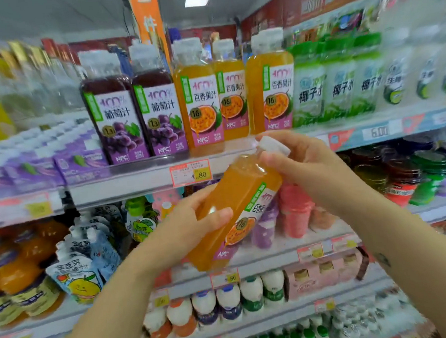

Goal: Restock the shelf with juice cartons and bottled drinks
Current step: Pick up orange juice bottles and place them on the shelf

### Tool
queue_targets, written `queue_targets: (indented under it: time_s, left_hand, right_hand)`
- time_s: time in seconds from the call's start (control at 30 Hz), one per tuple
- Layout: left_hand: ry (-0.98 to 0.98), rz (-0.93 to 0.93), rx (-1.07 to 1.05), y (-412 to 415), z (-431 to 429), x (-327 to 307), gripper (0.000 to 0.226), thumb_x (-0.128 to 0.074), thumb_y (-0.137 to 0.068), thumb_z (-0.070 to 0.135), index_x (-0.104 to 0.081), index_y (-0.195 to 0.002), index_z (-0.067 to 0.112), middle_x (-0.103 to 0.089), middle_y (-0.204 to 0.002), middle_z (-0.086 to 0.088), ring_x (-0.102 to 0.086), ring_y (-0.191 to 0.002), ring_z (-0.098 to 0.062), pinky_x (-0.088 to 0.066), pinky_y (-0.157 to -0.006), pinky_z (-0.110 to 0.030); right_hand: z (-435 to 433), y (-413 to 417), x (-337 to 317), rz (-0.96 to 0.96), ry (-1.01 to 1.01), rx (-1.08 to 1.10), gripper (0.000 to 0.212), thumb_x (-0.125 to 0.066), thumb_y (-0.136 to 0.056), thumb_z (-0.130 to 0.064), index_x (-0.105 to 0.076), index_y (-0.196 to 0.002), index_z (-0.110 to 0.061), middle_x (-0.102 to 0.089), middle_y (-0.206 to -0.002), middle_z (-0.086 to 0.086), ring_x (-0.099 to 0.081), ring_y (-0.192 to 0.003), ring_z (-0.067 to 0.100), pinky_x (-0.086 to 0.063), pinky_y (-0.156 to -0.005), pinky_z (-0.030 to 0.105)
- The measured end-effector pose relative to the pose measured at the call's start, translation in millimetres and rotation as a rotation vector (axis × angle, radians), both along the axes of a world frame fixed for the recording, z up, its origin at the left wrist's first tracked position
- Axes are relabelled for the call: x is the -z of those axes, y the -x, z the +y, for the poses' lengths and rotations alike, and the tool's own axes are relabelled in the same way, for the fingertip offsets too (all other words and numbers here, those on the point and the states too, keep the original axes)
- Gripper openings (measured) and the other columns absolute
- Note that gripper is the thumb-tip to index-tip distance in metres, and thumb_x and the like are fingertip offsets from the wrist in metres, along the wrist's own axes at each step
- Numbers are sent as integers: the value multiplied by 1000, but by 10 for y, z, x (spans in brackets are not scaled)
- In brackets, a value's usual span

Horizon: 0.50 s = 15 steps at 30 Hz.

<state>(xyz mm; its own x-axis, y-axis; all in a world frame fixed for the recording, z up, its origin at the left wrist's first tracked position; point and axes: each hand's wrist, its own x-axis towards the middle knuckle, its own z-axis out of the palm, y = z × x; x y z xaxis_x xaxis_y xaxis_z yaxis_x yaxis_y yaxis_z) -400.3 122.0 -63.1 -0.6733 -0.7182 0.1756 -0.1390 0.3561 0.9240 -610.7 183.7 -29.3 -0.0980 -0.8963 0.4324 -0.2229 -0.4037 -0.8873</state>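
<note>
Left hand (191, 224), right hand (304, 164) round juice bottle (234, 187)

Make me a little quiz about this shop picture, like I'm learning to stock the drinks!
1. True or false: only one hand holds the tilted orange bottle.
2. The two shelf bottles left of the orange row hold juice that looks: A dark purple, B green, C blue.
3. Fill in: the held bottle's cap is ___.
Key: 1 false, the left hand and right hand both grip it. 2 A. 3 white.
</note>
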Motion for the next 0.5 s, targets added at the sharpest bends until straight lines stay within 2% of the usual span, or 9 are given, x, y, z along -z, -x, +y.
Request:
queue_targets:
  time_s: [0.07,0.13,0.23,0.3,0.37,0.5]
  left_hand:
    - [126,7,-10,24,-38,-179,46,-73,-74,51,-53,-116,48,-69,-104,26,-67,-93,1,-55,-76,-21]
    - [256,3,-55,63,-51,-315,63,-74,-68,57,-50,-126,49,-64,-121,18,-61,-110,-2,-51,-91,-27]
    - [466,14,-151,202,-34,-510,58,-75,-75,44,-42,-121,57,-61,-113,26,-57,-105,8,-48,-87,-14]
    - [607,19,-243,296,-35,-628,62,-72,-79,40,-37,-128,55,-55,-111,31,-55,-102,10,-46,-86,-10]
    - [732,29,-342,357,-84,-734,67,-70,-81,42,-36,-139,45,-53,-114,27,-54,-102,7,-45,-87,-15]
    - [946,20,-462,420,-236,-924,64,-66,-84,43,-40,-142,34,-55,-124,16,-52,-112,-3,-44,-96,-30]
  right_hand:
    - [-31,-35,-201,29,137,32,35,-75,-77,-31,-64,-110,-25,-72,-98,-4,-67,-89,9,-54,-78,26]
    - [-32,-96,-374,131,252,84,35,-76,-77,-29,-62,-109,-28,-69,-99,-9,-66,-88,5,-55,-78,26]
    - [-65,-179,-565,286,372,161,35,-73,-82,-24,-59,-113,-30,-66,-103,-16,-65,-92,3,-55,-83,27]
    - [-126,-166,-684,296,448,225,34,-73,-83,-25,-59,-113,-29,-64,-103,-18,-63,-91,1,-54,-83,26]
    - [-215,-128,-811,316,515,311,35,-71,-81,-32,-59,-114,-29,-62,-102,-18,-61,-89,0,-53,-82,23]
    - [-422,-83,-1024,416,664,462,43,-66,-82,-37,-62,-120,-19,-62,-105,-11,-58,-95,2,-48,-87,19]
